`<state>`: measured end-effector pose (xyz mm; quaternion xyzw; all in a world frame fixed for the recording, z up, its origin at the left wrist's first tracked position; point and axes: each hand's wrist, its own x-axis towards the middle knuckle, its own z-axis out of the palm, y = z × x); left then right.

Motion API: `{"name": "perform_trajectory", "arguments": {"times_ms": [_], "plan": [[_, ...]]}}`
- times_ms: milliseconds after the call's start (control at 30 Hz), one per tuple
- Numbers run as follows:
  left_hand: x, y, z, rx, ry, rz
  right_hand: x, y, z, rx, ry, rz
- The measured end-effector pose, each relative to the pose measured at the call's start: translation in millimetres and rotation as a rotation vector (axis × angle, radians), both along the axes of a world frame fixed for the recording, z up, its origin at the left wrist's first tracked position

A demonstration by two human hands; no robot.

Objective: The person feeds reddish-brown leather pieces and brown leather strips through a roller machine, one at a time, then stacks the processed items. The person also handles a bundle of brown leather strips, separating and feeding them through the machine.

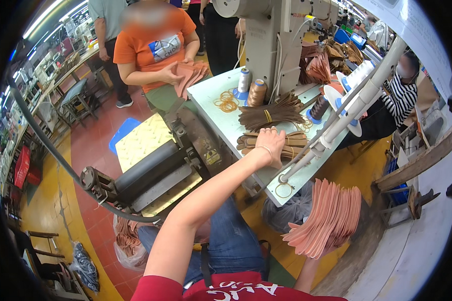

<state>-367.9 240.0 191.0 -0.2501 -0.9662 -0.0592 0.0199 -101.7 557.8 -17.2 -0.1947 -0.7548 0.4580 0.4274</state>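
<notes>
My left hand [271, 144] reaches across to the table, its fingers curled over a flat bundle of brown leather-like pieces [297, 142]. Part of that bundle is hidden beneath the hand. Just beyond lies a darker brown bundle [256, 119] tied with a yellow band. Off the table's right side, my right hand [326, 252] holds up a thick, fanned stack of pinkish-tan leather-like pieces [329, 215]. Most of its fingers are hidden under the stack.
Thread spools [256, 93] and rubber bands [226, 102] sit on the pale table [211, 95], by a sewing machine [261, 45]. A metal pole [331, 128] slants over its right side. A roller machine [150, 170] stands left. Across from me, a person in orange [155, 45] holds pinkish pieces.
</notes>
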Motion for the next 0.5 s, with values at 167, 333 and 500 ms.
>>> {"name": "perform_trajectory", "arguments": {"times_ms": [167,333,500], "plan": [[13,-10,14,0.123,-0.084,0.093,-30,-24,54,-0.239,0.082,0.105],[33,-60,38,0.420,-0.297,0.318,-60,-37,104,-0.067,0.224,0.145],[85,-153,31,1.121,-0.605,0.214,-100,-33,124,-0.301,0.435,0.323]]}}
